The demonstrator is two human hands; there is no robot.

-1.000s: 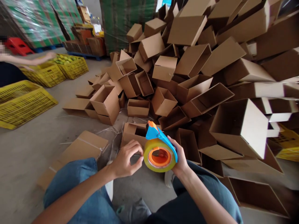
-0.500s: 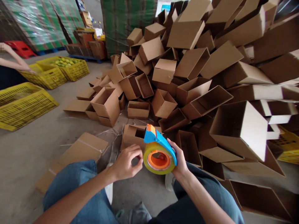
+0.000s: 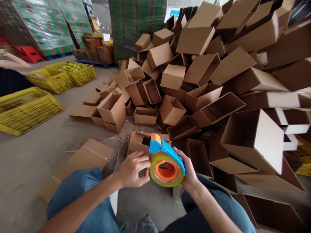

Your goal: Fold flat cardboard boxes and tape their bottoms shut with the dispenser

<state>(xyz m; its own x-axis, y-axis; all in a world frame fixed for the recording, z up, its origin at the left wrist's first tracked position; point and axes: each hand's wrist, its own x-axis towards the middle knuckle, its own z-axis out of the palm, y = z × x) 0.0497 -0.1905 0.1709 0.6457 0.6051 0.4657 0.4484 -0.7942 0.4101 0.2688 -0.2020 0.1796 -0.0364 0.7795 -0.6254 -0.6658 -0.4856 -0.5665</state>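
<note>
My right hand grips a blue and orange tape dispenser by its blue handle, its fingers partly hidden behind it. A wide roll of yellowish tape is mounted on the dispenser around an orange hub. My left hand is at the roll's left edge, fingers curled, with a gap between thumb and fingertips. Whether the fingertips touch the tape I cannot tell. Just beyond the dispenser, a cardboard box lies on the floor.
A high heap of open cardboard boxes fills the front and right. Flattened cardboard lies by my left knee. Yellow crates stand at left, one holding green-yellow fruit. Another person's arm reaches toward a crate.
The view has shifted slightly, so the scene sits a little lower and to the right. My left thumb and fingertips have parted slightly beside the roll. The right hand keeps its grip.
</note>
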